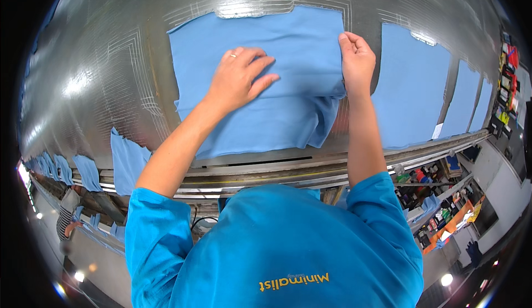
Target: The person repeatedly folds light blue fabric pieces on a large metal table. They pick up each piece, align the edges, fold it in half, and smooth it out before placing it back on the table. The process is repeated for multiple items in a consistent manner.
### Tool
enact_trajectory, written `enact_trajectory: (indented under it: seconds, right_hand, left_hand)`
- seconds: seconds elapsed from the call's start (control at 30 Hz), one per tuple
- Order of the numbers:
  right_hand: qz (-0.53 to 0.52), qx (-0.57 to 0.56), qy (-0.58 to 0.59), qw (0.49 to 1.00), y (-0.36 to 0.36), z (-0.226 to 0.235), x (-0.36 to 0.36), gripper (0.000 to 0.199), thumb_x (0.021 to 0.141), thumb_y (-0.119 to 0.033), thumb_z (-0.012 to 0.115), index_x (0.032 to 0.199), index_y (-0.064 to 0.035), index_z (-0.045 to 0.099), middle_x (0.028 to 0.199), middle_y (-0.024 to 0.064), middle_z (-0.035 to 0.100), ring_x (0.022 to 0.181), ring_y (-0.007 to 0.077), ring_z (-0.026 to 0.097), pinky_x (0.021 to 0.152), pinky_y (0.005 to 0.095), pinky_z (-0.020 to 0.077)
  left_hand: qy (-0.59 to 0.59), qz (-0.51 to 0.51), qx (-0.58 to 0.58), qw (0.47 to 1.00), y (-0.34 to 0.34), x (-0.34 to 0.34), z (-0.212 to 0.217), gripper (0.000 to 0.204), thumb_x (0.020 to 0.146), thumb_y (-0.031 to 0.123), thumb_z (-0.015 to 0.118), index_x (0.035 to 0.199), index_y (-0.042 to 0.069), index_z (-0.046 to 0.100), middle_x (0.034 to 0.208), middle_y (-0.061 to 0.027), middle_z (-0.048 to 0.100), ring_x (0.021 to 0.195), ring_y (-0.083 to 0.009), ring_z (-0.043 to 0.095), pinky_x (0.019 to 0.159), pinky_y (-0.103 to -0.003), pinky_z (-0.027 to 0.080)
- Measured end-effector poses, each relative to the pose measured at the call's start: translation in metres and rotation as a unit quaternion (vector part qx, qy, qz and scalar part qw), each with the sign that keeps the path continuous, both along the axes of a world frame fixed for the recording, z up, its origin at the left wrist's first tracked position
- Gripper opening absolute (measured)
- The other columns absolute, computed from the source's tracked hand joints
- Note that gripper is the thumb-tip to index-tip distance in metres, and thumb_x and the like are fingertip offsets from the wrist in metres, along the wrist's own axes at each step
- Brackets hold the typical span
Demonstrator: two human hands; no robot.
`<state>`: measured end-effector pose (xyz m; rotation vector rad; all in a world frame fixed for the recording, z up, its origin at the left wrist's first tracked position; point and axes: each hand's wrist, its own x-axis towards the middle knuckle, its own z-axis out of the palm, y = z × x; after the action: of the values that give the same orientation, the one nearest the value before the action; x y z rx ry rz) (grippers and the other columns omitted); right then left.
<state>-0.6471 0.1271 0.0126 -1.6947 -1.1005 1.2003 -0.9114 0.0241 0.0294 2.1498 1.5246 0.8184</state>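
A light blue fabric panel (221, 42) lies on the long grey metal table (111, 58), its lower right part bunched into folds. On its middle rests my left hand (242, 75), palm down, fingers spread, with a ring on one finger. At the panel's right edge, near the upper corner, my right hand (357, 61) has its thumb and fingers pinched together on the cloth's border. The fingertips of that hand partly cover the edge they grip.
Flat blue panels (413, 86) lie to the right in a row. Leftward, more blue pieces (128, 155) hang over the table's front rail (277, 176). Shelves with colourful items (449, 219) stand at lower right. Another person (67, 216) is at far left.
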Motion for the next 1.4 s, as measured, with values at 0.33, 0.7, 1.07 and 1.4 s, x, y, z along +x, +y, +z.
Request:
enact_trajectory:
  seconds: [0.33, 0.7, 1.07, 1.4]
  right_hand:
    - [0.003, -0.006, 0.006, 1.0, -0.012, -0.005, 0.012, 0.018, 0.098, -0.014, 0.074, 0.103, 0.0033, 0.072, 0.078, -0.0027, 0.069, 0.065, 0.0005, 0.05, 0.057, 0.0202, 0.04]
    - [0.004, 0.002, -0.017, 1.0, -0.01, 0.017, 0.006, 0.017, 0.098, -0.015, 0.073, 0.103, 0.0006, 0.074, 0.079, -0.0029, 0.07, 0.066, 0.001, 0.052, 0.059, 0.0208, 0.0423]
    - [0.01, 0.0, -0.066, 0.998, -0.006, 0.01, 0.009, 0.02, 0.099, -0.018, 0.072, 0.107, 0.0, 0.074, 0.08, -0.0023, 0.07, 0.065, 0.0025, 0.054, 0.059, 0.0215, 0.0438]
    - [-0.048, -0.053, -0.032, 0.997, -0.036, 0.02, 0.034, 0.024, 0.104, -0.018, 0.066, 0.117, 0.0018, 0.07, 0.092, 0.0041, 0.069, 0.066, 0.0061, 0.059, 0.055, 0.0224, 0.0475]
  left_hand:
    - [-0.02, 0.11, -0.03, 0.993, 0.103, 0.027, -0.007, 0.02, 0.094, 0.019, 0.075, 0.11, 0.007, 0.077, 0.096, -0.0086, 0.071, 0.092, -0.03, 0.066, 0.083, -0.042, 0.052]
    - [0.062, 0.029, -0.089, 0.994, 0.144, 0.031, -0.01, 0.016, 0.097, 0.018, 0.071, 0.098, 0.003, 0.072, 0.09, -0.0111, 0.068, 0.092, -0.031, 0.064, 0.079, -0.044, 0.052]
    - [0.011, 0.051, -0.124, 0.991, 0.142, 0.032, 0.004, 0.02, 0.097, 0.018, 0.071, 0.11, 0.004, 0.071, 0.112, -0.0131, 0.074, 0.106, -0.0327, 0.068, 0.091, -0.043, 0.054]
    - [0.136, -0.041, 0.04, 0.989, 0.093, 0.099, -0.029, 0.07, 0.102, 0.053, 0.058, 0.153, 0.006, 0.05, 0.162, -0.0156, 0.045, 0.151, -0.0308, 0.04, 0.126, -0.048, 0.028]
